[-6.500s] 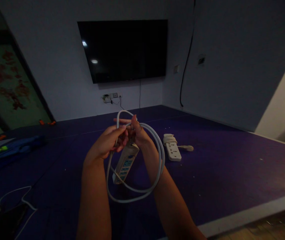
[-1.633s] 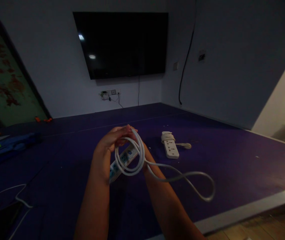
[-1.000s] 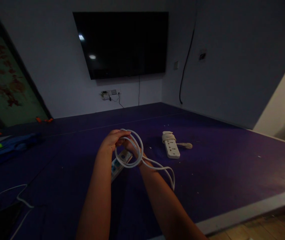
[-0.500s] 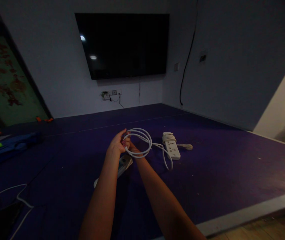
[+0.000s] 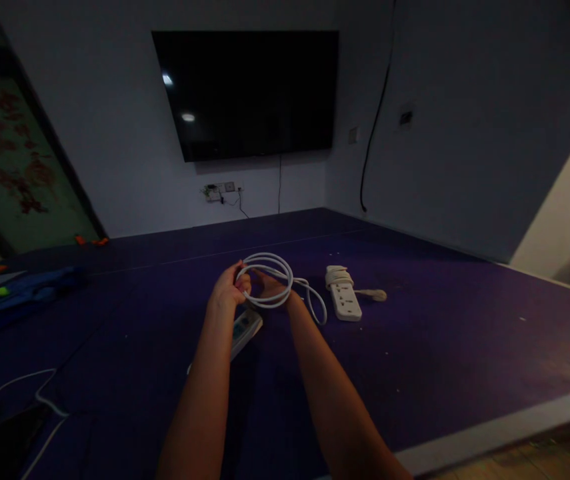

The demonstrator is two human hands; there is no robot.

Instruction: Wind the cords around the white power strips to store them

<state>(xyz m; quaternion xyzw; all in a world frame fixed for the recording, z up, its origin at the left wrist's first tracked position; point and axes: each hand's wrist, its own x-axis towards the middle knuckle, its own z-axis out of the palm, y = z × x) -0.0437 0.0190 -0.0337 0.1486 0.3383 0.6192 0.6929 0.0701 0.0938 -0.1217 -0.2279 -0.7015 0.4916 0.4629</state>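
Note:
My left hand (image 5: 229,285) is closed on a coiled white cable (image 5: 291,283), its loops standing up above the purple surface. Partly behind the loops, my right hand (image 5: 269,287) is closed at the cable; its fingertips are hard to see. A loose bend of the cable hangs out to the right of the coil. Below my left hand lies a white power strip (image 5: 247,331), partly covered by my left forearm. Farther right is a second white power strip (image 5: 347,303), with its own cord wound around its far end.
A dark television (image 5: 249,93) hangs on the wall above several wall sockets (image 5: 221,190). Blue cloth (image 5: 29,293) lies at the left. A dark flat device (image 5: 7,437) and a white cord (image 5: 47,400) are at the lower left. The platform's pale edge (image 5: 495,427) runs along the lower right.
The coil and my left hand have shifted slightly left. My right hand has moved a little right, relative to the left. The loose bend of cable has drawn in leftward, away from the second power strip.

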